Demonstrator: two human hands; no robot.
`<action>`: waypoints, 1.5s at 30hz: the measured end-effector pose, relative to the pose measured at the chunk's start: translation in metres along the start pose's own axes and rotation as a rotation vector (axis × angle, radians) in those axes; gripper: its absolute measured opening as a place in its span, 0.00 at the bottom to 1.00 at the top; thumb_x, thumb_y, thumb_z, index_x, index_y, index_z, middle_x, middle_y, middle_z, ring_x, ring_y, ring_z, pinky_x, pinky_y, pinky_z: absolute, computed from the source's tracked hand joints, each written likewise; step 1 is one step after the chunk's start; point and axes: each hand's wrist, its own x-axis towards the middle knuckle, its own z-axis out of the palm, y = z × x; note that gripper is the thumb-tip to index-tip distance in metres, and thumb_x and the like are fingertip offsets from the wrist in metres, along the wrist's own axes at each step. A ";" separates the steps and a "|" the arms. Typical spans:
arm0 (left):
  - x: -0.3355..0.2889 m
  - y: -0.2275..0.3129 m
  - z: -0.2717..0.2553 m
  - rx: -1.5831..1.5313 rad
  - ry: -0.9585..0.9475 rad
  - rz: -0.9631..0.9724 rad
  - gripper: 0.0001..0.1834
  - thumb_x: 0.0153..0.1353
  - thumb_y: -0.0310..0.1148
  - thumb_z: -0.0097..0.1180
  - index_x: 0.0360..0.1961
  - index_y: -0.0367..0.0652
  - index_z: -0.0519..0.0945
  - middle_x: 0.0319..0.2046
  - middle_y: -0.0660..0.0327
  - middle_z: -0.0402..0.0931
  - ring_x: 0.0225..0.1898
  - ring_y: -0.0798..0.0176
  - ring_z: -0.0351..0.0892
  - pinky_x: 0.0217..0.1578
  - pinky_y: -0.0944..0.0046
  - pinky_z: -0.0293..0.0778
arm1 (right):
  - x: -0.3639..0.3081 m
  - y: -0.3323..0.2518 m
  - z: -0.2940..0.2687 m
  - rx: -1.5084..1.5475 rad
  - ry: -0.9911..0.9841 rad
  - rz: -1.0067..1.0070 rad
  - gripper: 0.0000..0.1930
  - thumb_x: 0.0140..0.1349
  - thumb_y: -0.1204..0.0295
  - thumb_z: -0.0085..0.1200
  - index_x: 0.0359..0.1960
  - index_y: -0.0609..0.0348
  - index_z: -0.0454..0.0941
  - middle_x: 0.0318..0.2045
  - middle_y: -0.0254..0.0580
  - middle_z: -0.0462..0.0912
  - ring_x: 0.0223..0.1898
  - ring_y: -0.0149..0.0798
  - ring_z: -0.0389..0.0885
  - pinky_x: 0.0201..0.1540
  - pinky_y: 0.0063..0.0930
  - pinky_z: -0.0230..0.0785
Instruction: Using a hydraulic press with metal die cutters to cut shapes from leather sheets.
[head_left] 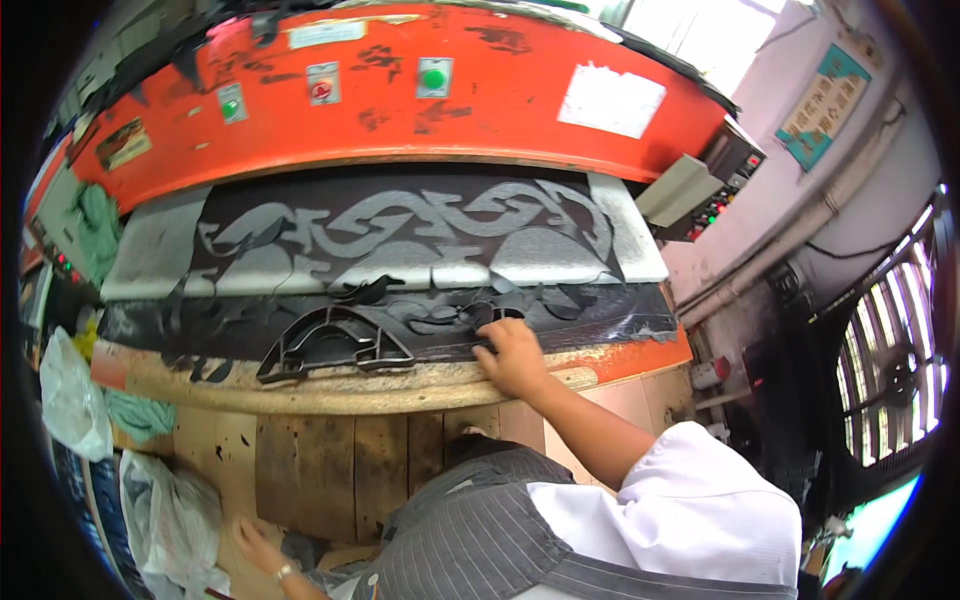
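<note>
My right hand [514, 356] reaches over the front edge of the machine bed, its fingers bent down onto dark scraps and what may be a second metal cutter. What sits under the fingertips is too dark to name. To its left lies an arch-shaped steel cutting die [385, 358], apart from the hand, on the bed's front rim. My left hand [258, 546] hangs low at the left, near a dark grey piece of material [305, 548]. Its fingers are blurred. Behind the dies, a dark sheet [330, 188] with curved cut-out shapes lies on a pale cutting board [150, 240].
An orange press beam [520, 120] with push buttons spans the back. A control box [715, 175] juts out at the right. Loose dark offcuts [372, 290] lie along the bed. Plastic bags [170, 510] stand at the left, and a large fan [890, 340] stands at the right.
</note>
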 end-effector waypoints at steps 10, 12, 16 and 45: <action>-0.007 0.191 0.210 0.478 -0.298 1.121 0.26 0.58 0.37 0.56 0.57 0.38 0.71 0.52 0.48 0.72 0.55 0.46 0.69 0.59 0.49 0.59 | 0.049 0.045 0.005 0.037 -0.336 0.141 0.21 0.53 0.63 0.62 0.47 0.59 0.75 0.44 0.47 0.76 0.51 0.51 0.73 0.53 0.39 0.67; -0.010 0.190 0.220 0.804 -0.325 1.092 0.27 0.57 0.40 0.56 0.56 0.39 0.71 0.47 0.50 0.74 0.52 0.47 0.70 0.59 0.49 0.57 | 0.058 0.053 -0.015 0.074 -0.443 0.211 0.21 0.52 0.62 0.63 0.46 0.58 0.75 0.44 0.48 0.76 0.50 0.52 0.74 0.51 0.41 0.68; -0.017 0.199 0.205 0.792 -0.306 1.022 0.24 0.54 0.40 0.58 0.51 0.39 0.74 0.42 0.51 0.75 0.47 0.49 0.72 0.57 0.49 0.55 | 0.091 0.091 -0.090 0.111 -0.592 0.391 0.22 0.48 0.59 0.65 0.44 0.56 0.80 0.45 0.49 0.80 0.48 0.51 0.78 0.51 0.40 0.69; 0.092 0.317 0.256 0.177 -0.619 0.594 0.13 0.62 0.35 0.56 0.33 0.33 0.81 0.23 0.63 0.78 0.25 0.70 0.75 0.29 0.68 0.71 | 0.175 0.182 -0.044 -0.459 0.529 0.508 0.27 0.51 0.54 0.63 0.47 0.61 0.77 0.42 0.52 0.79 0.46 0.54 0.75 0.50 0.43 0.65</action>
